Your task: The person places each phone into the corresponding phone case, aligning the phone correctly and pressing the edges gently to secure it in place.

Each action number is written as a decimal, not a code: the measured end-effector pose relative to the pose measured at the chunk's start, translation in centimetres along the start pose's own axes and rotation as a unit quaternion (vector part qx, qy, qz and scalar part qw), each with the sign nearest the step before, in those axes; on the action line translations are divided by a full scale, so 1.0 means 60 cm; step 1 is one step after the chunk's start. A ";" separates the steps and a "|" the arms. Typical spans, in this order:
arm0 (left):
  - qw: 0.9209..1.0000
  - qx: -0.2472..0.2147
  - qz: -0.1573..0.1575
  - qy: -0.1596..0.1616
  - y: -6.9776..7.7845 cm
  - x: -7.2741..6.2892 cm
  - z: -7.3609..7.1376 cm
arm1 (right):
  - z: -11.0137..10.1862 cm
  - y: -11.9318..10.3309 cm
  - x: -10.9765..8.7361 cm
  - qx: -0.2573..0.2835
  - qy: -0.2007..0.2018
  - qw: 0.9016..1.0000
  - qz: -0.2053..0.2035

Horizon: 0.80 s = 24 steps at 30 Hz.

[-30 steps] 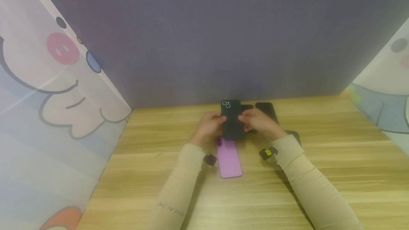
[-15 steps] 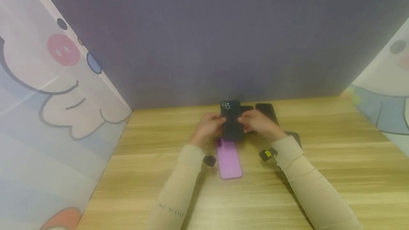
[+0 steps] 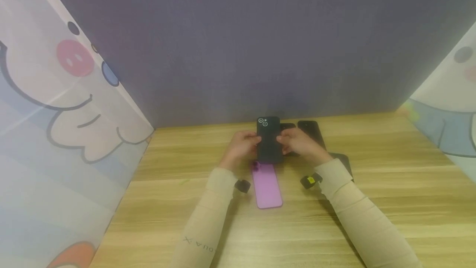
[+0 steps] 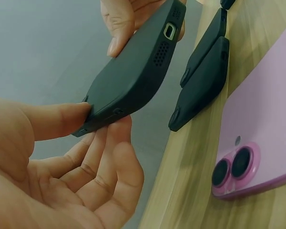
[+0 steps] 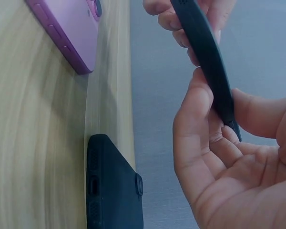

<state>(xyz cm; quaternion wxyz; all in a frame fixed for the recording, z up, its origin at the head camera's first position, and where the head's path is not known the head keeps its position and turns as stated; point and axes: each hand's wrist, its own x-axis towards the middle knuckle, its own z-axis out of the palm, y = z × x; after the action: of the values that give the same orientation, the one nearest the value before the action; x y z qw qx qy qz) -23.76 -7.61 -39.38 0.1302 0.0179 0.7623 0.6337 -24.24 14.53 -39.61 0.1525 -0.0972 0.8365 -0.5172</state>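
A black phone case [image 3: 270, 150] is held up over the table, its back with two ringed camera openings facing the head view. My left hand [image 3: 239, 149] pinches its left edge between thumb and fingers. The opposite edge is gripped by my right hand [image 3: 300, 144]. From the left wrist, the case [image 4: 128, 71] shows its port opening and speaker holes. It looks thin and slightly bowed in the right wrist view [image 5: 210, 62]. Just below it on the table lies a pink phone [image 3: 268, 187], back up, with two camera lenses.
Behind my right hand lie more black phone cases or cased phones, one partly covered [image 3: 288, 126] and another farther right [image 3: 310, 129]. A further dark one [image 3: 343, 164] is partly hidden by my right forearm. A grey wall [image 3: 238, 53] borders the wooden table [image 3: 178, 206] at the back.
Both hands keep their hold on the black phone case. My left thumb has slid slightly left toward the case's edge; the pink phone stays put.
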 end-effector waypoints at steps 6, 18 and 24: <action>1.000 -0.002 0.003 0.020 0.001 0.001 -0.007 | -0.006 0.006 0.005 -0.005 0.014 1.000 0.002; 1.000 -0.007 0.006 0.026 -0.001 0.011 -0.009 | 0.001 0.011 0.017 0.005 0.024 0.999 0.029; 1.000 -0.015 0.000 0.023 -0.002 0.011 -0.009 | 0.012 0.007 0.042 0.008 0.028 0.998 0.051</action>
<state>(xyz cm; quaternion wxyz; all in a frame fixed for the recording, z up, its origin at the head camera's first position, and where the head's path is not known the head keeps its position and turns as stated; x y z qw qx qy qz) -24.54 -8.03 -39.50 0.1129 0.0010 0.7558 0.6450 -26.32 13.32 -40.70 0.1556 -0.0385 0.8403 -0.5179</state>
